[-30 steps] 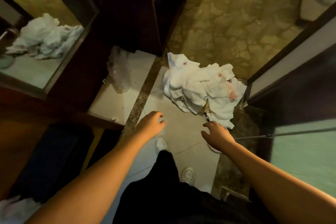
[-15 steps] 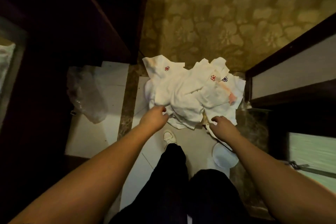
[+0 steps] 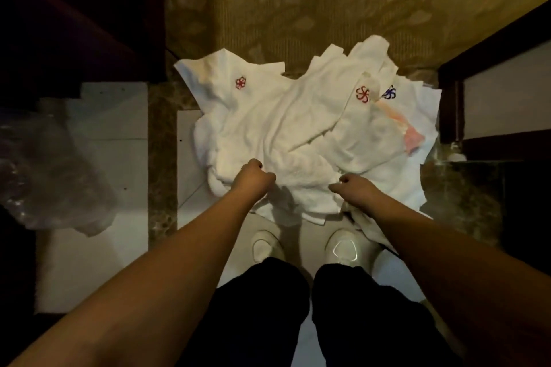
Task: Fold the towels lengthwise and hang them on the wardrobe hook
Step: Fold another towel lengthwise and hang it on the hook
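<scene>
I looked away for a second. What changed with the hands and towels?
Both hands reached forward and down to the towels; the left hand and right hand now grip the pile's near edge. The pile itself lies as before on the floor.

White towels (image 3: pixel 286 134) heaped on the floor, bearing red flower emblems (image 3: pixel 240 83) and, beside the rightmost red one, a blue emblem (image 3: pixel 389 93); a pink-orange stain (image 3: pixel 413 135) lies below the blue emblem. Beyond the towels, olive-gold carpet (image 3: pixel 298 3) with a floral pattern; beneath them, white tiles (image 3: pixel 98 262) bordered in mottled brown marble (image 3: pixel 162 158). Nearest the viewer, white shoes (image 3: pixel 264 246) and black trousers (image 3: pixel 262 316).
</scene>
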Action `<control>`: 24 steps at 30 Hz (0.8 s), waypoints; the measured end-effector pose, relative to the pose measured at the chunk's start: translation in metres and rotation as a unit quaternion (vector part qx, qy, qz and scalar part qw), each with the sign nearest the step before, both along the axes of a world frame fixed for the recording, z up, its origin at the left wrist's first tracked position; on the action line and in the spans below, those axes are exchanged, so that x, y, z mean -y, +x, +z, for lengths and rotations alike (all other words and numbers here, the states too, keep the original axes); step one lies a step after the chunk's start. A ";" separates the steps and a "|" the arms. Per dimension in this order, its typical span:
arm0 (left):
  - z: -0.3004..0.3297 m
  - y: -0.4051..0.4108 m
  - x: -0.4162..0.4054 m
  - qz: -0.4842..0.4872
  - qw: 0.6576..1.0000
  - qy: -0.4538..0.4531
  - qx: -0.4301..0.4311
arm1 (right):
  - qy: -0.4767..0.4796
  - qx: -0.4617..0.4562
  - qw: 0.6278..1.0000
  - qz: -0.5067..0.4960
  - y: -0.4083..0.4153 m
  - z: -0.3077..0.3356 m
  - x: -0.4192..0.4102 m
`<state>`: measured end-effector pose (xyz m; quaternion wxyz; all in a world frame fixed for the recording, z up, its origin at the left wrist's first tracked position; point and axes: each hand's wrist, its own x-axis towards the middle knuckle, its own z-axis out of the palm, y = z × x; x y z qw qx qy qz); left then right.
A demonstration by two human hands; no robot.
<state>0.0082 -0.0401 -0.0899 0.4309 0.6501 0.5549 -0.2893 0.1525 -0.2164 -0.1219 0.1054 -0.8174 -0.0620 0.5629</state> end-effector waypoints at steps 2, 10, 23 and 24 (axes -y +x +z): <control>-0.032 0.005 0.001 0.083 0.995 -0.044 -0.013 | 0.008 -0.006 0.998 -0.059 0.003 -0.032 -0.002; -0.071 0.001 -0.001 0.151 0.988 -0.037 0.019 | 0.045 -0.061 0.993 -0.087 -0.009 -0.063 0.008; 0.121 0.010 0.015 0.300 0.934 -0.155 0.114 | 0.171 -0.176 0.920 -0.307 -0.039 0.130 0.014; 0.139 0.011 0.015 0.315 0.925 -0.166 0.132 | 0.188 -0.174 0.912 -0.319 -0.036 0.150 0.011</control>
